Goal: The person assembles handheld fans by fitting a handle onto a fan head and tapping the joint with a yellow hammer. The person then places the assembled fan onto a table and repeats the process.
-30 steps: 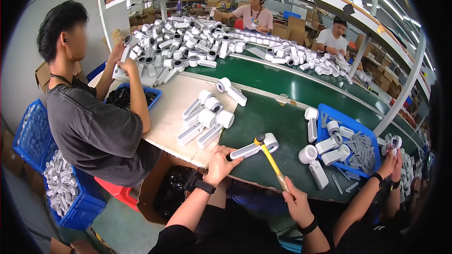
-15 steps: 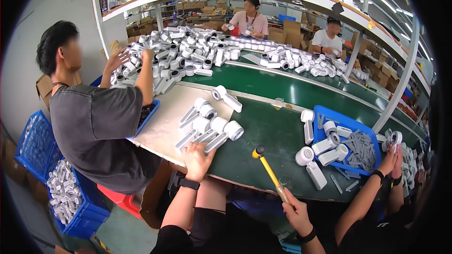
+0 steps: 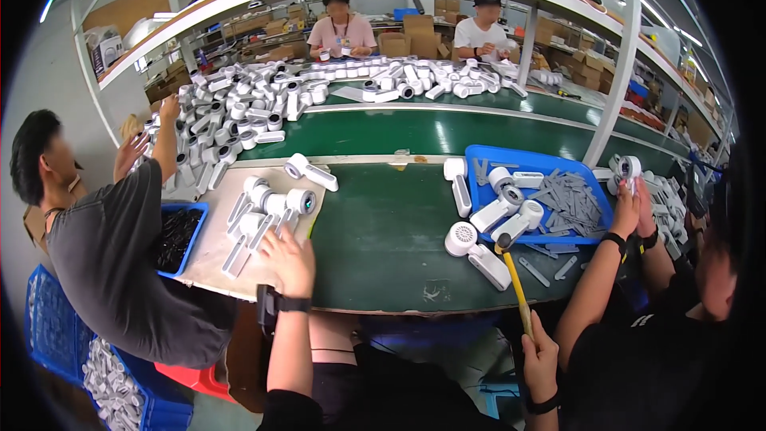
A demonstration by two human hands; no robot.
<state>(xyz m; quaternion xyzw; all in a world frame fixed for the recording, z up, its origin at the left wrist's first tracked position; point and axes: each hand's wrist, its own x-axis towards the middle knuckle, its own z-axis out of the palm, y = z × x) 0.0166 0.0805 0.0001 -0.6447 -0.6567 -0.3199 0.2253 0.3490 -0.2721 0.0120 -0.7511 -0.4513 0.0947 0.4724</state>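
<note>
My left hand point(image 3: 289, 262) is open, its fingers stretched out over the near edge of a cluster of white handheld fans point(image 3: 254, 223) on a beige sheet. Whether the fingertips touch a fan handle, I cannot tell. In my right hand point(image 3: 541, 361) is a hammer point(image 3: 516, 286) with a yellow handle, gripped near its lower end. The dark hammer head is up, overlapping a fan at the front edge of a blue tray point(image 3: 610, 211). Just left of the hammer lies another white fan point(image 3: 488, 265) with a round grille.
Grey flat strips point(image 3: 573, 203) and several fans fill the tray. A co-worker at right holds a fan point(image 3: 629, 166); another at left reaches toward a big fan pile point(image 3: 231, 116). A blue bin of dark parts point(image 3: 191, 231) stands left. A metal post point(image 3: 618, 64) rises behind the tray.
My view has turned to the right, so the bench appears further left. The hammer has moved right, closer to the blue tray. My left hand's fingers have spread and shifted slightly right against the fans.
</note>
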